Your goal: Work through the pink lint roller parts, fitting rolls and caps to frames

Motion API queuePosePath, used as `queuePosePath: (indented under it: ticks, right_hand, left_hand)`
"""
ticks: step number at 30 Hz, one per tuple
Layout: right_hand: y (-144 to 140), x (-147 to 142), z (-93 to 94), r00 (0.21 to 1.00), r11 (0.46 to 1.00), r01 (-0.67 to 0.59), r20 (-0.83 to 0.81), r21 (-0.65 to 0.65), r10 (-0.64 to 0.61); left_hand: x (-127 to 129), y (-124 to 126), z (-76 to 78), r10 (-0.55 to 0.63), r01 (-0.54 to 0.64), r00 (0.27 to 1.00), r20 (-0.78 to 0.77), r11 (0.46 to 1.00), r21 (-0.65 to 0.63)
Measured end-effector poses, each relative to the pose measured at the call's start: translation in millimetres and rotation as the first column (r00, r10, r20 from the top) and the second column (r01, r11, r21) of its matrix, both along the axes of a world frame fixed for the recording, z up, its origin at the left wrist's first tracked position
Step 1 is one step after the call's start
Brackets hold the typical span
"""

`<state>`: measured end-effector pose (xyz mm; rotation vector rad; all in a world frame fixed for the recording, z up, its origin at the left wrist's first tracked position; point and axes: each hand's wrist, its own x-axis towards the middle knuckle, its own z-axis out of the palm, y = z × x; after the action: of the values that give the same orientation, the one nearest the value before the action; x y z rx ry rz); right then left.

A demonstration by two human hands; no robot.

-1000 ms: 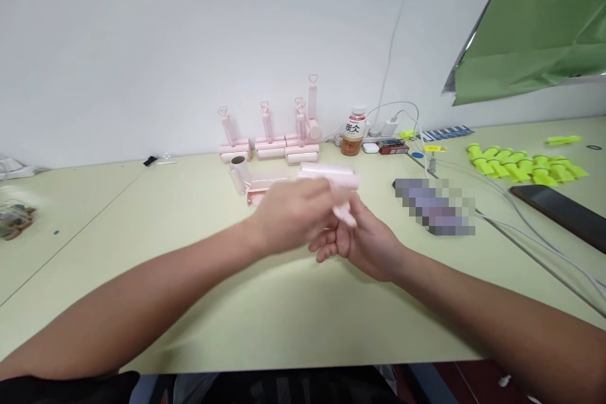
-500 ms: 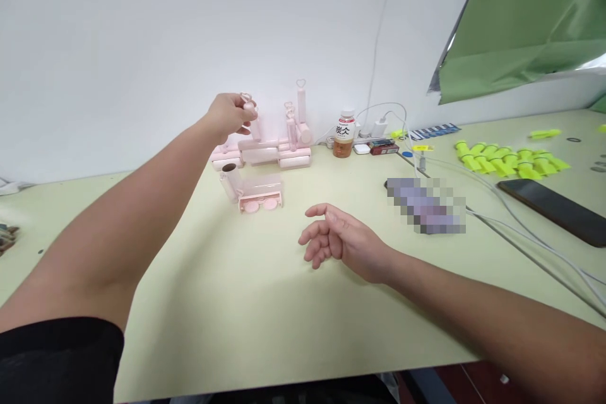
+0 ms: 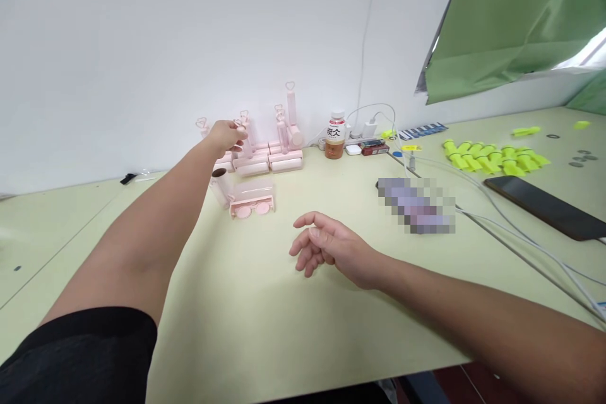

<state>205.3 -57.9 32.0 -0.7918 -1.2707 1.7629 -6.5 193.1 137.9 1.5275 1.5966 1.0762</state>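
Reaching far, the left hand (image 3: 226, 136) pinches an upright pink roller handle (image 3: 245, 132) at the desk's (image 3: 265, 303) back row; the right hand (image 3: 326, 246) rests near, slack and empty.

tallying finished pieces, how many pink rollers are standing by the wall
5 heart-topped handles show, all in the cluster by the wall: one far left, two near the left hand at and, one at, the tallest at. The hand may hide more.

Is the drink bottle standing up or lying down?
Standing up. The bottle sits on its base on the table by the wall, white cap on top, label reading straight.
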Motion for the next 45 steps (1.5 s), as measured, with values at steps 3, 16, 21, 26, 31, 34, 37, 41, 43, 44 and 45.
queuePosePath:
  ticks: [3, 16, 21, 26, 31, 34, 37, 41, 43, 44, 45]
  right_hand:
    - [-1, -1, 0.6, 1.000, 1.000, 0.002, 0.014, 0.004, -0.002]
    - [0, -1, -3.2, 0.998, 1.000, -0.004, 0.055, 0.028, 0.003]
    - [0, -1, -6.7, 0.994, 1.000, -0.005, 0.112, 0.030, 0.002]
    - [1, -1, -8.5, 0.992, 0.999, 0.005, 0.125, 0.032, -0.009]
    - [1, 1, -5.5, 0.988, 0.999, 0.029, 0.151, 0.037, -0.034]
    - [1, 2, -4.5, 0.987, 0.999, 0.041, 0.156, 0.027, -0.045]
    - [1, 2, -4.4, 0.988, 0.999, 0.047, 0.149, 0.004, -0.047]
    - [0, -1, -3.0, 0.994, 0.994, 0.100, 0.037, -0.048, -0.098]
    - [1, -2, -1.6, 0.982, 0.985, 0.162, -0.082, -0.061, -0.167]
    - [3, -2, -0.9, 0.970, 0.978, 0.198, -0.134, -0.063, -0.205]
    - [4, -2, -0.2, 0.955, 0.969, 0.236, -0.166, -0.066, -0.244]
  left_hand:
    - [0, 2, -4.0, -0.052, 0.052, 0.998, -0.018, 0.998, 0.021]
    - [-30, -4, 10.6, 0.021, -0.034, 0.935, -0.353, 0.999, -0.030]
    - [-44, -22, 17.1, -0.206, -0.023, 0.598, -0.774, 0.962, -0.273]
    - [-36, -41, 8.2, -0.311, -0.056, 0.510, -0.802, 0.918, -0.392]
    - [-34, -44, 7.2, -0.209, -0.067, 0.516, -0.831, 0.957, -0.283]
    - [-36, -48, 18.8, -0.039, -0.068, 0.484, -0.874, 0.994, -0.082]
    - [-24, -72, 26.5, 0.138, -0.005, 0.649, -0.748, 0.984, 0.177]
    - [12, -143, 0.6, -0.077, 0.167, 0.956, -0.284, 0.937, 0.306]
    - [27, -184, -26.8, -0.264, 0.309, 0.946, -0.188, 0.910, 0.275]
    - [32, -202, -41.5, -0.329, 0.374, 0.922, -0.204, 0.893, 0.249]
    - [34, -218, -55.8, -0.361, 0.415, 0.900, -0.245, 0.881, 0.227]
